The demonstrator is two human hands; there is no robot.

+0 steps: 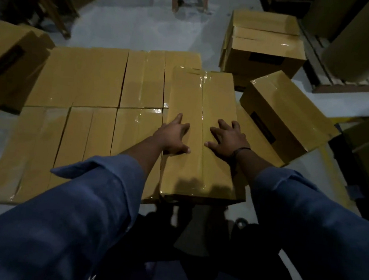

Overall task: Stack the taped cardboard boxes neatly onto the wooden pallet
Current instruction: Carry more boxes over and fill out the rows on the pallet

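Observation:
A flat layer of several taped cardboard boxes (pixel 90 92) lies in front of me; the pallet under it is hidden. One taped box (pixel 201 101) sits on top of that layer at its right side, long edge running away from me. My left hand (pixel 174 136) rests flat on this box's top left of the tape seam, fingers spread. My right hand (pixel 229 139) presses on the top right of the seam, fingers spread too. Neither hand curls round anything.
A tilted box (pixel 287 117) leans against the layer's right side. Two stacked boxes (pixel 263 46) stand behind it. Another box (pixel 10 64) sits at the far left. A wooden pallet (pixel 329 78) with a large paper roll (pixel 363 39) is at the back right. Grey floor surrounds everything.

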